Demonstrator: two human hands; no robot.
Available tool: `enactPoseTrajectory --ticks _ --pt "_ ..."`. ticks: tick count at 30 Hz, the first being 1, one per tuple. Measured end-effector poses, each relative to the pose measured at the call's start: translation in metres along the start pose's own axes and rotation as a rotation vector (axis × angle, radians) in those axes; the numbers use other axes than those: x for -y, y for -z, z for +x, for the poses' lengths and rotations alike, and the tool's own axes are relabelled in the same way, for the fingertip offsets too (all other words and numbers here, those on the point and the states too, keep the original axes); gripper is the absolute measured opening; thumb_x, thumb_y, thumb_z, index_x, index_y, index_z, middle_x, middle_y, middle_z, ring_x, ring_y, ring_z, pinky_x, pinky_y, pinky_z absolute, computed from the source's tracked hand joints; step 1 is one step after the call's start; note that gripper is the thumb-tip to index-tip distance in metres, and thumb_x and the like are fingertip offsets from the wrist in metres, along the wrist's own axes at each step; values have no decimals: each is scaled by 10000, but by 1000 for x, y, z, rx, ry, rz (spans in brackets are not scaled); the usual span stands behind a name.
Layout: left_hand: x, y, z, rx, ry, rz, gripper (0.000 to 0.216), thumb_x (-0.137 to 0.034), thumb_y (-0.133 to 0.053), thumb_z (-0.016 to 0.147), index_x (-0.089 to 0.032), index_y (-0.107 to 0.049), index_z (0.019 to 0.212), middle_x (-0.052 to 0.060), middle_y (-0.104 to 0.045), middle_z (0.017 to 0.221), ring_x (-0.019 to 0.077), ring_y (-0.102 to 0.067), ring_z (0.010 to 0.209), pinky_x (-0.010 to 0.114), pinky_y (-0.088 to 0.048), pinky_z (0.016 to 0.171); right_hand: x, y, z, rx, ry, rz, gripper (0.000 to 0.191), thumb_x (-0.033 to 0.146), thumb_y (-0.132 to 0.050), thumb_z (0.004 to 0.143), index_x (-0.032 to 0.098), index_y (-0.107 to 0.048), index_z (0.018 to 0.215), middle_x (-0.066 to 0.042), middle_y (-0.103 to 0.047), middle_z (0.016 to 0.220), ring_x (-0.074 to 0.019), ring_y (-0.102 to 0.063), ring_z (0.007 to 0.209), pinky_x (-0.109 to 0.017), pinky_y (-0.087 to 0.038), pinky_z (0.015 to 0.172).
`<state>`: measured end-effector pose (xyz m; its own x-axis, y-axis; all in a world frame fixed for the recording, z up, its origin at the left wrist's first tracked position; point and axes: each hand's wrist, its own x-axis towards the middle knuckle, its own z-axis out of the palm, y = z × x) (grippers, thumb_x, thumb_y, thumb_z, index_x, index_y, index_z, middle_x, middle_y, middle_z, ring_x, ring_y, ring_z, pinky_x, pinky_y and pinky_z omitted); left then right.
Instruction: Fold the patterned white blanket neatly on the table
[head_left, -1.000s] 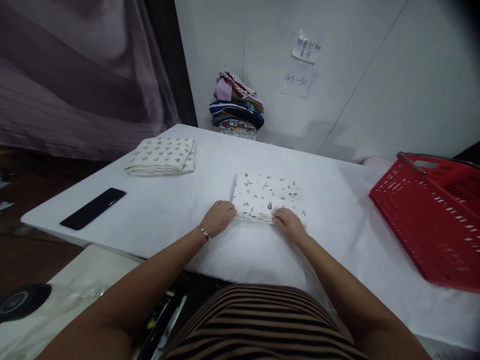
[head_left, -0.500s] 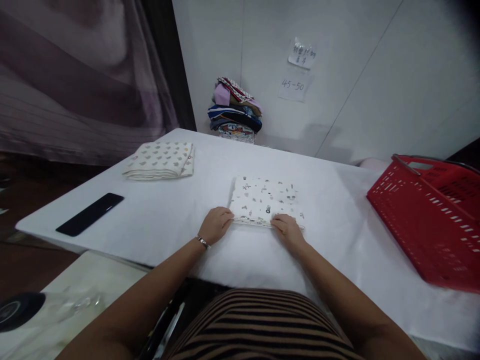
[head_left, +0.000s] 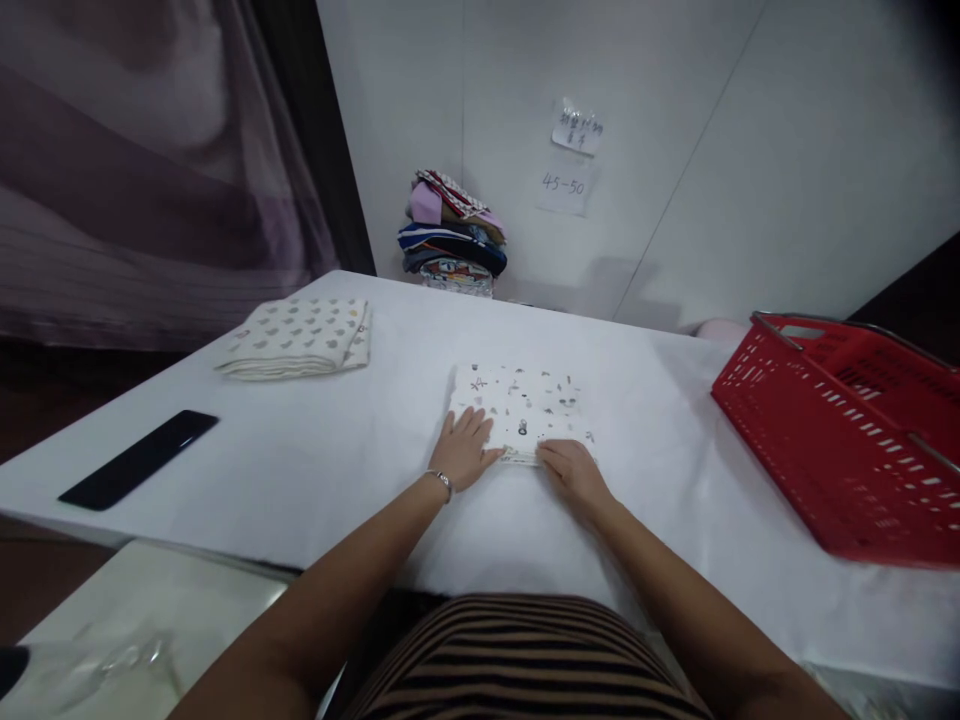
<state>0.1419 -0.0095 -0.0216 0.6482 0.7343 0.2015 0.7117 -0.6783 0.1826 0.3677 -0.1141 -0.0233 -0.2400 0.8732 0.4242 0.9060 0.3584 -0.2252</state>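
Note:
A folded white cloth (head_left: 517, 400) with small dark printed figures lies flat on the white table, close in front of me. My left hand (head_left: 465, 447) rests on its near left corner, palm down with the fingers spread. At the near edge, right of the middle, my right hand (head_left: 571, 470) has its fingers bent around the cloth's folded layers. The thumb side of that hand is partly hidden. Between the two hands a short stretch of the layered edge shows.
A second folded cloth (head_left: 300, 340) with a grey leaf-like print lies at the left, behind a black phone-like slab (head_left: 139, 460). On the right stands a red plastic basket (head_left: 825, 440). Stacked folded fabrics (head_left: 454, 235) rise beyond the table's (head_left: 337, 430) far edge, by the wall.
My left hand has moved from the cloth's left edge onto its near left corner, and its fingers have spread. The right hand stays at the near edge. The view has shifted slightly.

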Motion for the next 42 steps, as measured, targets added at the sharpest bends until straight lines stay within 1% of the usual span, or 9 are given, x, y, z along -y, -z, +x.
enactPoseTrajectory --ticks 4,9,12,16,20,25,30,36,42 --pt "3 -2 -7 -26 12 -33 559 -542 -351 872 -213 -442 1315 81 -374 1432 265 -235 1355 498 -101 1109 -14 7 -23 -7 -206 -66 331 282 -395 929 230 -551 1216 -82 -583 1233 -225 -490 1186 -453 -344 989" --pt "2 0 -7 -48 11 -83 532 -519 -407 861 -228 -460 1302 80 -388 1423 260 -243 1354 490 -76 1113 -22 4 -44 33 -225 11 428 302 -415 917 234 -431 1339 -79 -454 1372 -236 -336 1316 -479 -294 1050" --pt "1 1 -7 -54 16 -108 507 -503 -418 861 -223 -482 1278 83 -411 1408 259 -259 1348 487 -94 1113 -22 6 -44 37 -255 156 433 341 -429 907 233 -455 1325 -75 -448 1376 -234 -323 1323 -471 -296 1063" --pt "5 8 -5 -107 65 -199 429 -454 -404 880 -208 -526 1209 81 -444 1383 237 -320 1317 463 -195 1096 -31 13 -30 -101 -477 356 425 425 -425 890 192 -570 1215 -97 -462 1362 -228 -383 1289 -417 -339 1048" --pt "21 12 2 -245 293 -287 390 -349 -452 852 -163 -522 1188 125 -461 1356 244 -385 1274 421 -330 1030 -50 15 -4 -146 -816 442 481 441 -533 805 167 -577 1198 -112 -573 1229 -249 -547 1121 -372 -458 911" --pt "38 17 8 -74 621 -434 513 -360 -520 784 -124 -456 1235 165 -557 1232 274 -541 1113 392 -429 903 -71 15 20 -52 -1079 536 629 398 -598 741 148 -468 1304 -115 -594 1180 -217 -619 957 -303 -508 765" --pt "38 27 12 52 720 -525 614 -381 -541 754 -91 -389 1274 178 -602 1159 273 -593 1030 360 -448 834 -71 25 26 52 -1167 720 785 482 -602 742 142 -322 1391 -149 -619 1123 -214 -646 829 -279 -511 584" --pt "44 30 19 175 793 -573 574 -442 -567 721 -99 -475 1172 198 -594 1175 302 -578 1064 360 -441 834 -60 35 22 181 -1170 854 822 555 -628 715 184 -326 1383 -152 -651 1075 -222 -651 749 -288 -479 509" --pt "39 29 18 127 856 -675 595 -502 -587 712 -121 -486 1158 169 -616 1149 289 -598 1030 365 -453 831 -53 33 14 167 -1119 882 856 554 -596 745 182 -232 1424 -138 -620 1150 -217 -646 825 -270 -470 529"
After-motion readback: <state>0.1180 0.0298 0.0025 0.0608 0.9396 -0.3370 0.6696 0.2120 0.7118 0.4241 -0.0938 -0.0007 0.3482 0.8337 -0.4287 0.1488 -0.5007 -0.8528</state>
